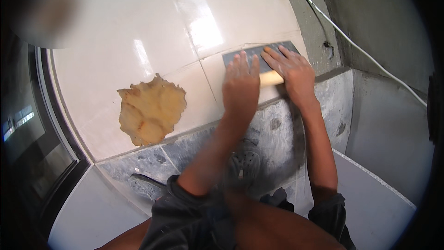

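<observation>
Both my hands are on a wide scraper with a dark grey blade [262, 63] and a pale yellow grip [271, 79] along its near edge. It rests against a glossy cream tiled surface [180, 111]. Several fingers of my left hand [241, 83] stretch up over the blade's left part. My right hand [298, 76] grasps the right end, its fingers spread on the blade and the heel of the hand by the grip. Both thumbs are partly hidden. Left of the scraper, a ragged yellowish-tan patch [152, 109] shows on the tiles.
A smeared grey strip [273, 125] runs below the cream tiles, near my shoes [145, 186]. A white cable [351, 41] crosses the grey wall [384, 23] at right, near a small hole [328, 49]. A dark-framed glass panel [37, 125] stands at left.
</observation>
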Available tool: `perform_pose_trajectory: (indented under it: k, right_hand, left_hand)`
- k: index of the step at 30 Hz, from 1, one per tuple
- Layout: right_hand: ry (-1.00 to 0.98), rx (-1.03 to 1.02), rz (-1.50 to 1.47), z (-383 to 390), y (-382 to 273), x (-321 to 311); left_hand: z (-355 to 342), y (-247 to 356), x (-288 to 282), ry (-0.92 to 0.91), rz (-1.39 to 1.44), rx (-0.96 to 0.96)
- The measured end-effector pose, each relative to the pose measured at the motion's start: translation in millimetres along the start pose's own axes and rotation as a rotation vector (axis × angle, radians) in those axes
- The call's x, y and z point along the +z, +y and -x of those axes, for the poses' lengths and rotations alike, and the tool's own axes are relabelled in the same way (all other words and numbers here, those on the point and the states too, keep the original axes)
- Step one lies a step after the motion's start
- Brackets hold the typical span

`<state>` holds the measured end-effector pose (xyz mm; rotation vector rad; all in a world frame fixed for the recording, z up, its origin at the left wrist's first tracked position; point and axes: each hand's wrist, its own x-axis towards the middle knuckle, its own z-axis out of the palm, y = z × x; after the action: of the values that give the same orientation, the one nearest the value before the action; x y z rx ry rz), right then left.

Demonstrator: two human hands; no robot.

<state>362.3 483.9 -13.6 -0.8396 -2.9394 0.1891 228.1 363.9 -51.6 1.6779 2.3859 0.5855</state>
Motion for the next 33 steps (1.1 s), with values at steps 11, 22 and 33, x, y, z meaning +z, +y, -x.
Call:
perform_pose_trajectory:
  k: [11,22,33]
  right_hand:
    - [-0.021,-0.025,-0.041,-8,-16,2]
    - [-0.070,0.002,-0.031,4,-23,-2]
    - [-0.160,0.086,0.016,-1,-16,-8]
  left_hand:
    - [2,-12,-18,0.006,0.015,-0.047]
    - [26,-7,-18,-0.078,-0.008,-0.058]
    - [11,-2,-8,-0.132,0.014,-0.034]
